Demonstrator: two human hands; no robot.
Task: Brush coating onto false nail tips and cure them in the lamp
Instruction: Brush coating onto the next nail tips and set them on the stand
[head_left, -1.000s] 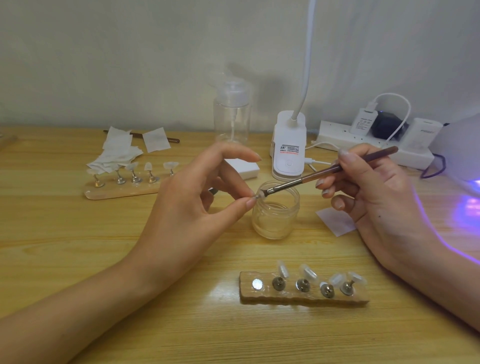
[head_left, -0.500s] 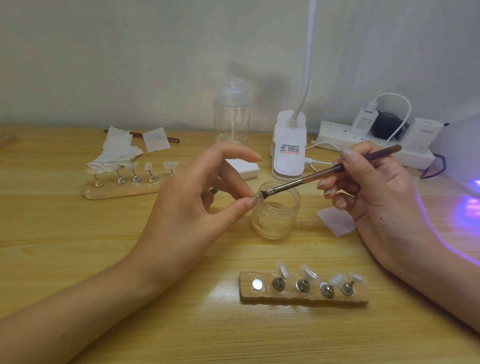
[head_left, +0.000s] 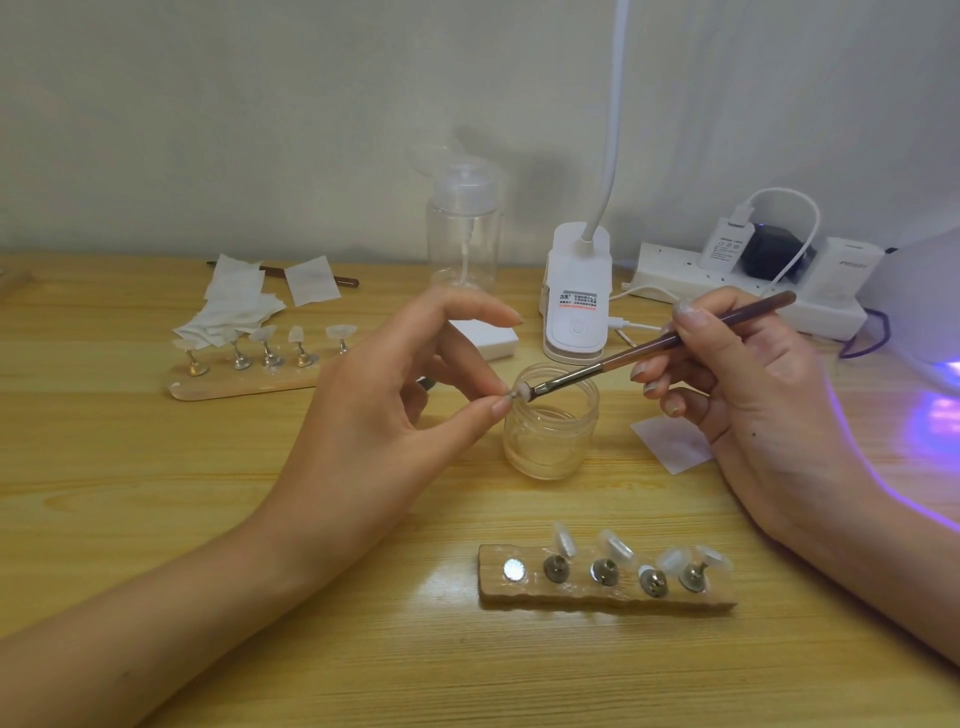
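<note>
Coating one nail tip over the open jar

Step in hand, as judged: brushing. The left hand (head_left: 374, 415) has its grip closed, thumb and fingertip pinching a single nail tip (head_left: 521, 391) held just above the rim of the glass jar (head_left: 550, 436). The right hand (head_left: 753, 395) has its grip closed round the brush (head_left: 649, 348), pen fashion, bristles touching the tip.

Next move, as judged: seat the coated tip on the near holder block (head_left: 597, 592), where the leftmost magnet (head_left: 514, 570) stands vacant beside four mounted tips, or carry it to the curing lamp (head_left: 919, 312) glowing violet at the right edge. Either calls for a steady pinch clear of the wet face.

Surface: a pale wooden bench (head_left: 156, 519) carrying a second holder block (head_left: 244, 387), loose wipes (head_left: 234, 312), a clear pump bottle (head_left: 462, 234), a clip light (head_left: 576, 306) and a power strip (head_left: 675, 275). Behind it, a plain light wall.
</note>
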